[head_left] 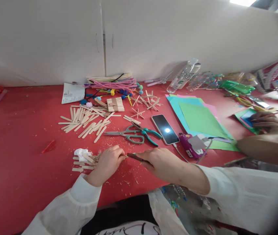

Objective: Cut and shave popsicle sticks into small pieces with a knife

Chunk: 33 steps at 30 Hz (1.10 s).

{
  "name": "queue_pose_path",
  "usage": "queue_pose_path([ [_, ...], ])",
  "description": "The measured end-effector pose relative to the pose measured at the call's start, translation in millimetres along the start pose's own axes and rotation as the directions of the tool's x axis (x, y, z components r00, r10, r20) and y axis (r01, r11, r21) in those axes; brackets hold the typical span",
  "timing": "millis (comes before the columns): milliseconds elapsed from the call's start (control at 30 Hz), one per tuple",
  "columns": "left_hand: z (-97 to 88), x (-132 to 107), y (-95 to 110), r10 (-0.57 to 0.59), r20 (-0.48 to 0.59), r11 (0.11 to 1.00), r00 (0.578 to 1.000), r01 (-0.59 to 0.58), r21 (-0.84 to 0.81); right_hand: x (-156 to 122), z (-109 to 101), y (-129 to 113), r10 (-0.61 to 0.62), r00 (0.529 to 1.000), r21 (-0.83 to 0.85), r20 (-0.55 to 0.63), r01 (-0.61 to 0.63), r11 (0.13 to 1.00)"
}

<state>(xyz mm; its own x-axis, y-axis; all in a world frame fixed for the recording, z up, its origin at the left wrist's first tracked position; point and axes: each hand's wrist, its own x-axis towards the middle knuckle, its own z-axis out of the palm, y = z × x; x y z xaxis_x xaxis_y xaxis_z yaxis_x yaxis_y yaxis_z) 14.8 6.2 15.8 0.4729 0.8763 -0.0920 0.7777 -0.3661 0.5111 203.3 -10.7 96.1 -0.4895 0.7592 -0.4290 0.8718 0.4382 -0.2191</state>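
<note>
My left hand (108, 161) is closed in a pinch near the front edge of the red table (21, 130); what it pinches is too small to name. My right hand (159, 161) is closed round a thin dark blade-like tool (134, 157) whose tip points at the left fingers. Wood shavings lie scattered around both hands. Short cut pieces of craft stick and a crumpled white tissue (81, 154) lie just left of my left hand.
Loose craft sticks (85, 120), scissors (129, 133), teal pliers (150, 133), a phone (165, 129), a purple glue gun (190, 147), coloured paper (197, 117), pipe cleaners (114, 84) and a plastic bottle (183, 76) lie beyond. Another person's hands (269, 125) work at the right.
</note>
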Motion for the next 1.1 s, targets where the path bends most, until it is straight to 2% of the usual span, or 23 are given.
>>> queue_pose_path([
  [233,-1.3,-0.2,0.6,-0.003,-0.005,1.000,1.000,0.003,0.002,0.9,-4.5,-2.3,-0.001,1.000,-0.009,0.031,0.001,1.000],
  [433,-2.6,0.4,2.1,-0.003,0.005,1.000,1.000,0.003,0.014,0.3,-2.2,-0.2,0.026,1.000,0.018,-0.012,-0.025,1.000],
  [633,-3.4,0.4,3.4,-0.016,0.021,1.000,1.000,0.016,0.006,1.8,-1.2,0.4,0.002,0.999,0.025,-0.041,-0.001,1.000],
  [900,-3.7,0.3,3.2,-0.011,0.013,1.000,1.000,0.011,0.012,0.0,-2.1,-1.6,-0.006,0.999,0.017,-0.037,0.007,1.000],
  [1100,-2.5,-0.3,2.7,-0.006,0.007,1.000,1.000,0.006,0.008,5.5,-12.1,-9.6,-0.039,0.997,-0.129,0.059,0.046,0.991],
])
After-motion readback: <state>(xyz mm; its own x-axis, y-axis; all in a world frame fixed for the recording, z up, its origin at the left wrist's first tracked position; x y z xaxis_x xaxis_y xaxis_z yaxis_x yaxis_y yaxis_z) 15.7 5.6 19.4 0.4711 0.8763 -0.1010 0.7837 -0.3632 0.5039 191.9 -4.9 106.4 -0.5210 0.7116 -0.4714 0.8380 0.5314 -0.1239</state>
